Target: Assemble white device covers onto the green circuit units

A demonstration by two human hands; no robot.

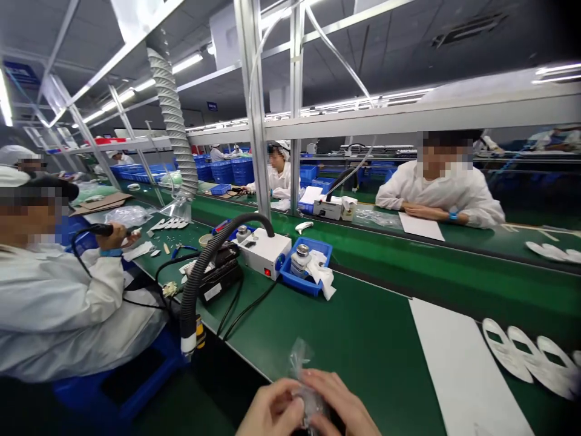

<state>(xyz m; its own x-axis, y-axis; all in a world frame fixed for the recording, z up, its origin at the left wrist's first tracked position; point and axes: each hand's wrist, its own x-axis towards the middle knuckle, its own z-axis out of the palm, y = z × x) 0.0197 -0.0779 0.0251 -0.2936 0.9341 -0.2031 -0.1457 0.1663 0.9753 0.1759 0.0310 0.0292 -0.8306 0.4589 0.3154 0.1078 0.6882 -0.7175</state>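
Low in the head view, a small clear plastic bag (pixel 299 357) is held between both my hands, its loose end sticking up. My left hand (pixel 275 409) has its fingers curled round the bag, the thumb pressed on it. Lying over the bag's other side, my right hand (pixel 342 402) grips it too. What the bag contains, if anything, is hidden by my fingers. Both hands are at the near edge of the green table (pixel 363 339). To the right lie a white sheet (pixel 463 363) and several white oval shells with rectangular cut-outs (pixel 503 348).
A white box with a red switch (pixel 261 254) and a black flexible hose (pixel 195 290) stands ahead left. Beside it, a blue tray (pixel 313 287) holds a metal-capped bottle and white cloth. A co-worker (pixel 68 303) sits at left; another person (pixel 440 194) sits across the green belt.
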